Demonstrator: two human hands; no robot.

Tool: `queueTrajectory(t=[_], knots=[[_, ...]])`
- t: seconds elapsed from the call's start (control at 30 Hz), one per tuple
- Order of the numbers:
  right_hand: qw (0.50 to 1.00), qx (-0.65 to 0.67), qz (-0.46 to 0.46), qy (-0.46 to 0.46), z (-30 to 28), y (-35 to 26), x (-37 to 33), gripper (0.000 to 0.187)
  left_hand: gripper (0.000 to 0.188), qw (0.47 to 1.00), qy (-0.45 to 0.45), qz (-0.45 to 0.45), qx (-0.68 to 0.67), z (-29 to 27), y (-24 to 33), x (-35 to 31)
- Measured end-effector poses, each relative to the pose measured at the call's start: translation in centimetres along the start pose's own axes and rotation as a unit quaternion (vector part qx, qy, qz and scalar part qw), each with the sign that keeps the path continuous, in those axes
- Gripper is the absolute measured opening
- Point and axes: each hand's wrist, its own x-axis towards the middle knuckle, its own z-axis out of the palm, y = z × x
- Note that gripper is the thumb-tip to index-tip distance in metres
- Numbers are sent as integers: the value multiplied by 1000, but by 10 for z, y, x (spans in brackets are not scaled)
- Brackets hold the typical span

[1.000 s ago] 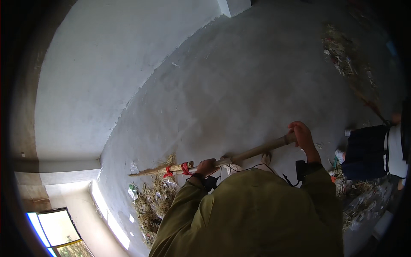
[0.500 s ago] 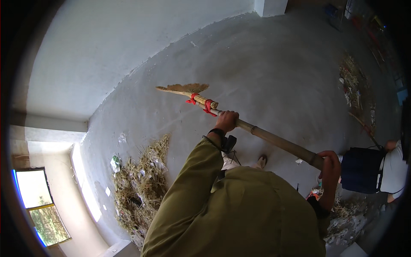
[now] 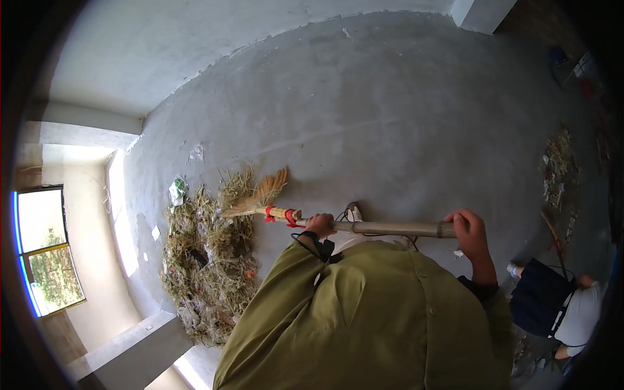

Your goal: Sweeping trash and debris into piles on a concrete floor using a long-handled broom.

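Both my hands are closed around a broom with a long bamboo handle (image 3: pixel 383 228), which lies nearly level across my front. My left hand (image 3: pixel 320 225) grips it close to the broom head, just behind the red ties. My right hand (image 3: pixel 468 231) is wrapped over the handle's far right end. The straw broom head (image 3: pixel 263 193) points left, its bristles fanned at the upper right edge of a heap of straw and litter (image 3: pixel 211 260). Whether the bristles press on the heap or hang just above it, I cannot tell.
A person in a white top and dark lower clothing (image 3: pixel 552 299) bends at the right, beside another broom (image 3: pixel 552 231). Another strip of litter (image 3: pixel 560 172) lies at the far right. A pale wall (image 3: pixel 214 32) and a low ledge (image 3: pixel 123 351) border the grey concrete floor (image 3: pixel 390 117).
The broom has swung down and left, from above the bare floor to the edge of the heap. Its handle has gone from slanted to nearly level, and both hands have moved left with it.
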Motion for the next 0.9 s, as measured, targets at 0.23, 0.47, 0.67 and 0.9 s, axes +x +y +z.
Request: queueTrajectory(t=[0.23, 0.47, 0.67, 0.9], knots=[[971, 70, 186, -132, 107, 130, 11, 24, 49, 990, -113, -82, 29, 44, -102, -79], [960, 154, 210, -101, 117, 144, 8, 24, 49, 990, -108, -83, 30, 48, -100, -97], [937, 295, 181, 36, 99, 220, -28, 27, 41, 988, -129, 41, 76, 55, -95, -54], [905, 315, 226, 175, 21, 207, -145, 24, 35, 943, -114, 196, 243, 7, 30, -47]])
